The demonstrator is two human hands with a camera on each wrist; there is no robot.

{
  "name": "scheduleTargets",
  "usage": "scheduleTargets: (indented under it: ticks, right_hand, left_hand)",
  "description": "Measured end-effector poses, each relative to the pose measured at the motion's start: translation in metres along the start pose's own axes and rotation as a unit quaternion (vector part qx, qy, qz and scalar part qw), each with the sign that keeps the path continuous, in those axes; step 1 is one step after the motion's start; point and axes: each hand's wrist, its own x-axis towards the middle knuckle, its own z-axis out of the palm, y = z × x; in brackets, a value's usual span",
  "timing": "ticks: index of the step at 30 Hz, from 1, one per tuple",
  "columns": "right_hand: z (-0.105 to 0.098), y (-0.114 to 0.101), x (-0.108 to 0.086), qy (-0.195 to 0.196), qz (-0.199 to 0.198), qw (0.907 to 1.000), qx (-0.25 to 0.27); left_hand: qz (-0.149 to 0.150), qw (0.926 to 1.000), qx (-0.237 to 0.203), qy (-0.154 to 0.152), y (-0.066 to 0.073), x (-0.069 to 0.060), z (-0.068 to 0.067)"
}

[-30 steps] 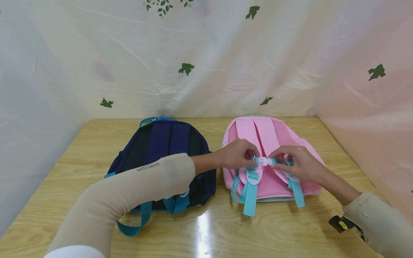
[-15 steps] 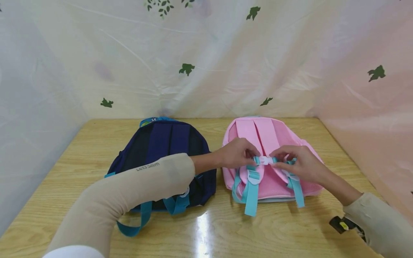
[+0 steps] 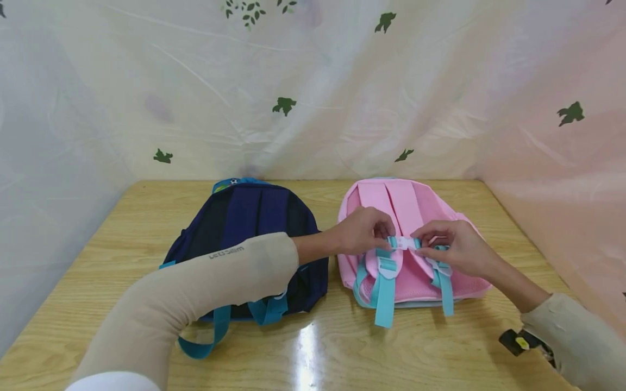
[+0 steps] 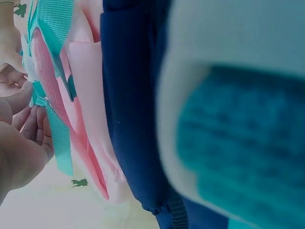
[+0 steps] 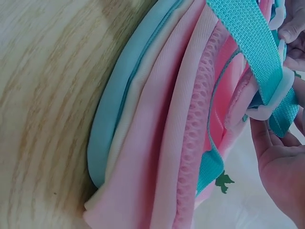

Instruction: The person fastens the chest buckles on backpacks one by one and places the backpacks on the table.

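A pink backpack (image 3: 402,203) lies with its shoulder-strap side up at the right of the table. Over its middle a white plastic buckle (image 3: 405,243) joins two short teal straps, and its halves look fitted together. My left hand (image 3: 368,231) pinches the teal webbing just left of the buckle. On the other side, my right hand (image 3: 455,247) pinches the webbing at the buckle's right end. Below, a longer teal strap (image 3: 385,304) hangs loose from a white slider. In the right wrist view a white slider (image 5: 279,98) with teal webbing shows close to the right-hand fingers.
A navy backpack (image 3: 256,217) with teal-blue straps lies to the left, partly under my left forearm. Both bags rest on a wooden table (image 3: 117,244). Behind stands a pale curtain (image 3: 318,65) with green leaf shapes. A small black object (image 3: 513,341) is at my right sleeve.
Both hands keep their pinch on the straps. The buckle and left hand have shifted very slightly right, and the loose teal strap ends have swung a little.
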Motion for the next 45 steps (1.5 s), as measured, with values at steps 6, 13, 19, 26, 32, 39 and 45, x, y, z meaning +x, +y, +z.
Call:
scheduleTargets:
  ticks: [6,13,19,26,32,39,45]
  right_hand:
    - [-0.002,0.003,0.000,0.010,-0.007,0.9996,0.027]
    - [-0.003,0.004,-0.001,0.011,-0.004,0.9994,0.032]
    - [-0.001,0.008,-0.001,0.016,-0.011,0.9991,0.038]
    - [-0.001,0.010,-0.002,0.027,-0.019,0.9983,0.048]
    - [0.000,0.011,-0.001,0.028,-0.014,0.9981,0.053]
    - [0.001,0.011,-0.001,0.032,-0.005,0.9978,0.059]
    - [0.001,0.011,-0.001,0.031,-0.005,0.9977,0.060]
  left_hand:
    - [-0.004,0.9999,0.000,0.011,0.003,0.001,0.000]
    - [-0.017,0.9996,-0.007,0.023,0.003,0.002,0.002]
    - [-0.021,0.9990,-0.019,0.034,0.002,0.002,0.006]
    - [-0.020,0.9983,-0.029,0.046,0.000,0.002,0.008]
    - [-0.013,0.9981,-0.028,0.053,-0.002,0.002,0.011]
    - [-0.010,0.9978,-0.028,0.059,-0.002,0.002,0.011]
    - [-0.008,0.9980,-0.029,0.055,-0.002,0.002,0.011]
